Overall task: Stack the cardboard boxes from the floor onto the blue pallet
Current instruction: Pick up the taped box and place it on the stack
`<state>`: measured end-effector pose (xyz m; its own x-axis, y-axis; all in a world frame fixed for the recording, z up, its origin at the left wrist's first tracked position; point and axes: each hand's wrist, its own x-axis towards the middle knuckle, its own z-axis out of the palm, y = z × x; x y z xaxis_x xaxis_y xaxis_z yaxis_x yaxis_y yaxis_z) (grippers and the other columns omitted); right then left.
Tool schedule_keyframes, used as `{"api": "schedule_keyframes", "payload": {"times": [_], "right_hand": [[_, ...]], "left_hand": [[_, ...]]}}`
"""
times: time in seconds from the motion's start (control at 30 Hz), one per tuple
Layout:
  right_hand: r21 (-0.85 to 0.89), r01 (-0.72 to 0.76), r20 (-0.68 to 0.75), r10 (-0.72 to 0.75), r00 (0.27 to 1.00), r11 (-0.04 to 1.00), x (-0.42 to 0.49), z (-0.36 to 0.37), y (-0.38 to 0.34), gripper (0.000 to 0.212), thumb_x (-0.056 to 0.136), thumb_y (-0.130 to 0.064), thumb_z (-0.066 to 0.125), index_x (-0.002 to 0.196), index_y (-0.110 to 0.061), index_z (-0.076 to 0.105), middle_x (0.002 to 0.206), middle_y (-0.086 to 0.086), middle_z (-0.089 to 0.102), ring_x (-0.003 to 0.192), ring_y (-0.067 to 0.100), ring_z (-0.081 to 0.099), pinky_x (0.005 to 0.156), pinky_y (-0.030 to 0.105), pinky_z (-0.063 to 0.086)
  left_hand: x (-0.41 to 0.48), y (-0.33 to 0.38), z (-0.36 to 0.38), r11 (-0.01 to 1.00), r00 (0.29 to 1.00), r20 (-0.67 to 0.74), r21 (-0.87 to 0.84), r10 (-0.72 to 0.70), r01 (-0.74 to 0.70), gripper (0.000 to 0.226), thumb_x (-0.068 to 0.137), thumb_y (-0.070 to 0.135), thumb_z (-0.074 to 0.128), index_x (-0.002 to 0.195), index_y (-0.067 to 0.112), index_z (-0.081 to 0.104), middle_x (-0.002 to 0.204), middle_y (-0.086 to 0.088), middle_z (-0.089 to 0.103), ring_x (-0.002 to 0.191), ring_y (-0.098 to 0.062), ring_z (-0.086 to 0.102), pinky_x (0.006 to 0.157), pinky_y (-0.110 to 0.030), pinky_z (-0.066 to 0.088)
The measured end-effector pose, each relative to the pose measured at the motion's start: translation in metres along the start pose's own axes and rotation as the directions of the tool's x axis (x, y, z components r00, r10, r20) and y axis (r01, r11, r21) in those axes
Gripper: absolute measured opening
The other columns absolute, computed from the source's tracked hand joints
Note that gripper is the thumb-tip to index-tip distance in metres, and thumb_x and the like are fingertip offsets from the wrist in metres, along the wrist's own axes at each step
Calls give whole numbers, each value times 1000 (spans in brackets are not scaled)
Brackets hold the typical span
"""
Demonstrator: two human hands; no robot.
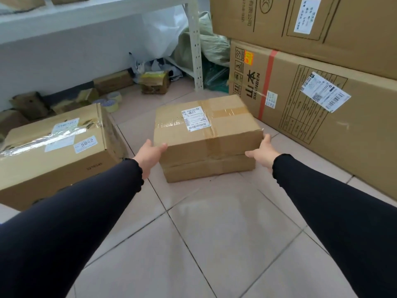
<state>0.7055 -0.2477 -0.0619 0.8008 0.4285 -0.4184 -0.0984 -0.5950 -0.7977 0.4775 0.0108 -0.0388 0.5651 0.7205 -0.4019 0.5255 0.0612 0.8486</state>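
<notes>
Pale tiled floor [214, 233] carries the taped brown cardboard box with a white shipping label [206, 134], resting on a flatter cardboard box [208, 171]. Left hand [148, 155] and right hand [263, 154] flank its near corners, fingers spread and touching, not yet clamped. A larger cardboard box marked 5842 [55, 151] waits alongside. No blue pallet shows, so stacking seems barely begun.

1. Both arms reach straight forward and down, covered to the wrists by dark sleeves [90, 211].
2. The left hand [149, 154] is open, fingers spread, thumb pointing right.
3. The right hand [263, 152] is open too, palm turned inward, thumb pointing left.
</notes>
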Motion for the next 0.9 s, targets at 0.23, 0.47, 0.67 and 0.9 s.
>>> {"api": "schedule_keyframes", "payload": {"times": [0.23,0.47,0.67,0.9], "right_hand": [[213,206,-151,-177,973,955,-9,5,-5,68,98,-9,64,152,-18,22,140,-7,38,117,16,43,100,34,38],[223,450,-378,-349,858,865,-48,-4,-47,65,92,-16,71,147,-17,36,145,2,52,133,20,51,116,39,38],[221,605,-424,-484,766,765,-122,15,-120,56,92,-22,70,142,-17,46,138,-2,55,125,17,55,114,40,41],[216,737,-298,-675,675,641,-256,107,-211,49,97,-23,66,140,-26,44,140,-2,56,126,20,55,110,43,44]], "left_hand": [[-26,9,2,993,993,-101,-96,56,-65,57,103,48,47,150,15,47,147,-4,53,135,-30,50,116,-46,37],[-73,52,-23,934,965,-103,-245,240,-259,51,106,40,47,151,19,37,143,0,54,129,-19,53,115,-43,38],[-146,108,-121,870,880,-251,-192,403,-453,43,107,37,46,145,18,46,131,3,60,117,-14,57,110,-40,43],[-256,84,-294,844,800,-446,-159,402,-513,35,104,44,46,132,23,52,114,4,59,100,-16,60,79,-33,52]]}}
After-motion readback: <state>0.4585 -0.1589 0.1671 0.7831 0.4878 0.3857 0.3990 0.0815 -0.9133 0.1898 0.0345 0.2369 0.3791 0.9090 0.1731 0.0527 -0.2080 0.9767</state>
